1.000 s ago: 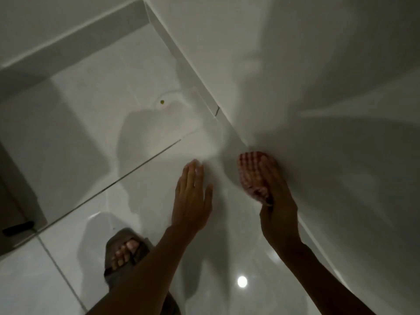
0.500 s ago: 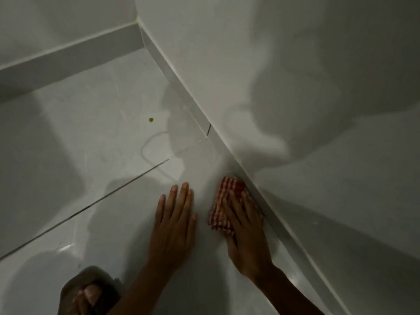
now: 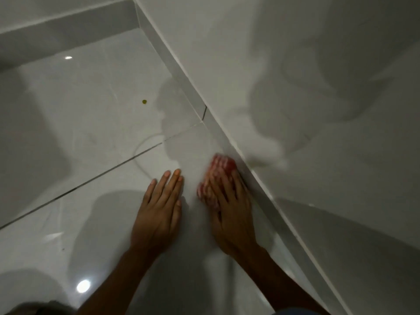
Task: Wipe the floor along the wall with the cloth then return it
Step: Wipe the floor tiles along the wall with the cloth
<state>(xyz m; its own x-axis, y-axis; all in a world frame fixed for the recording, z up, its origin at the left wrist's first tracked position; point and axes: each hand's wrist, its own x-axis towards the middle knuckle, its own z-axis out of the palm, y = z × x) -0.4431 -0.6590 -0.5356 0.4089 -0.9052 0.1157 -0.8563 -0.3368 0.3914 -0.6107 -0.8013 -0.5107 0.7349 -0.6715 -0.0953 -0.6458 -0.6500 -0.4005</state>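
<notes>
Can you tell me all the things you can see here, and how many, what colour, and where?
cloth: one, red and white checked, blurred, on the floor against the skirting, under the right hand
speck: one, small, yellowish, on the floor tile farther along, apart from the cloth
floor: glossy white tiles with dark grout lines, left and bottom
skirting: grey strip, runs where floor meets wall
wall: white, right side, with shadows on it
left hand: one, flat on the floor, left of the cloth, holding nothing
right hand: one, palm down, pressing on the cloth beside the skirting
</notes>
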